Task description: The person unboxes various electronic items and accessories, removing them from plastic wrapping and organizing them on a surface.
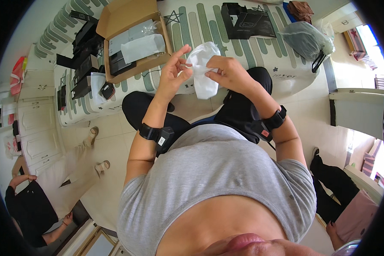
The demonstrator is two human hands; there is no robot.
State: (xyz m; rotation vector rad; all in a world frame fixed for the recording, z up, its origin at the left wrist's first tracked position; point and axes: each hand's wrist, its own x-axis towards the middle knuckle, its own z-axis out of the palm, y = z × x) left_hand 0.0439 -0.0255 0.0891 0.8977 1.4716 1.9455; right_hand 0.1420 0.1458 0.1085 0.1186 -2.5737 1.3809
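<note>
A soft white pouch (202, 87), thin and slightly see-through, hangs in front of me at the edge of the bed. Thumb and fingers of my right hand (234, 75) pinch it at its right side, about halfway down. My left hand (173, 76) is beside the pouch's left edge with its fingers apart and the index finger pointing up. Its fingertips are close to the material; whether they touch it I cannot tell. What is inside the pouch, if anything, is hidden.
On the patterned bed cover (187, 25) lies an open cardboard box (168, 36) holding a white wrapped item (143, 48). Several black boxes (85, 68) lie left of it. A black carton (249, 23) and a bagged bundle (305, 40) are at right. Two other people are nearby.
</note>
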